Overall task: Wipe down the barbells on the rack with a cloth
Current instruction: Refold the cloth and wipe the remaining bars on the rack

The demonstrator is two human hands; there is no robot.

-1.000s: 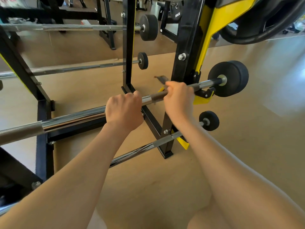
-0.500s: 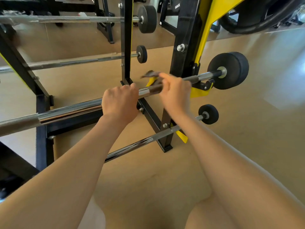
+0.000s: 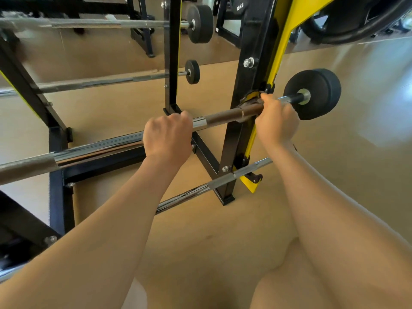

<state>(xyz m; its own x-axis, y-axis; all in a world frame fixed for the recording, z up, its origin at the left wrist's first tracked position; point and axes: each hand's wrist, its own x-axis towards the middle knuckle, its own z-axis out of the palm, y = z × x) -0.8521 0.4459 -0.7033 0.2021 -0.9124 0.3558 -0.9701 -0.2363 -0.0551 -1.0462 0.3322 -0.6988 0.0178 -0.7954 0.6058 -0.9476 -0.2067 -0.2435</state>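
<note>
Left hand fisted around barbell mid-shaft, steadying it. Right hand further out, clamped on brown cloth wrapped round the bar at the rack upright, just inboard of black end weight.
</note>
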